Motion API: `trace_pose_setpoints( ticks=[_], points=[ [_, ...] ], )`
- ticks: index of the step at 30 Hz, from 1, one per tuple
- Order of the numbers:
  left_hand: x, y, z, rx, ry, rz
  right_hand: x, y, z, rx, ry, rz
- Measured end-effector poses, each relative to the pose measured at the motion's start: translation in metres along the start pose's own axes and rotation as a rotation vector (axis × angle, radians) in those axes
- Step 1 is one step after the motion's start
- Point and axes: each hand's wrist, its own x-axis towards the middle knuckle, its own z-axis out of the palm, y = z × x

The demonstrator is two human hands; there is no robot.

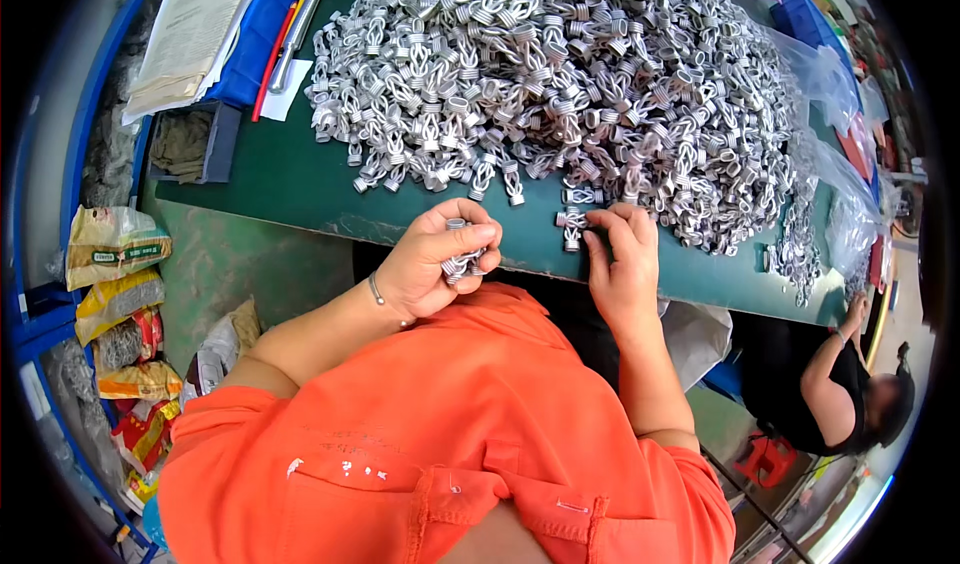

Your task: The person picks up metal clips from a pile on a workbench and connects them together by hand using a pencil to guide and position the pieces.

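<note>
Main risk: L hand [430, 254] is bunched on several small silver metal pieces [462, 266] in front of the pile [560, 84], at abt the near edge of the green table [270, 189]. If the grip loosens, or the handful gets too full, one cd slip out & drop past the edge, prob. onto the orange top [420, 394] or the floor. Same w/ the loose piece [572, 229] just in front of the pile: a careless knock cd send it over, b/c little tabletop lies b/w it & the edge. Pieces on the pile's near fringe cd also slide if one's tugged from under, & looped shapes may snag each other.

Fingers: L thumb & fingers are closed together, clamped on the metal pieces; exact count n/a, mostly hidden by the fingers. R hand [625, 264], nr the pile's front, has thumb & index slightly apart, tips right at the loose piece; can't tell from this angle if they're pinching it or only touching. Its other fingers curl in.

Around: red pen [268, 82] & grey box [215, 144] left of the pile; clear plastic bags [825, 79] to its right; co-worker [830, 394] beyond its near-right side.
</note>
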Motion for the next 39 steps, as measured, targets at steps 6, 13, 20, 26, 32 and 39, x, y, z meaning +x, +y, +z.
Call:
trace_pose_setpoints(
  ticks=[6, 13, 20, 26, 32, 39],
  points=[
    [0.0, -0.002, 0.011, 0.221, 0.055, 0.068, 0.0, 0.003, 0.01, -0.011, 0.047, -0.048],
    [-0.001, -0.005, 0.021, 0.603, 0.086, 0.149, 0.0, -0.016, 0.0, 0.476, -0.005, 0.16],
    [0.0, -0.002, 0.022, 0.632, 0.092, 0.108, -0.004, -0.029, 0.005, 1.077, -0.16, 0.407],
    [0.001, -0.004, 0.021, 0.56, 0.109, 0.145, -0.005, -0.031, 0.006, 1.213, -0.192, 0.56],
    [-0.001, -0.002, 0.019, 0.648, 0.093, 0.104, -0.006, -0.031, 0.007, 1.253, -0.214, 0.585],
    [-0.003, -0.003, 0.017, 0.683, 0.09, 0.165, -0.005, -0.031, 0.006, 1.274, -0.224, 0.59]
  ],
)
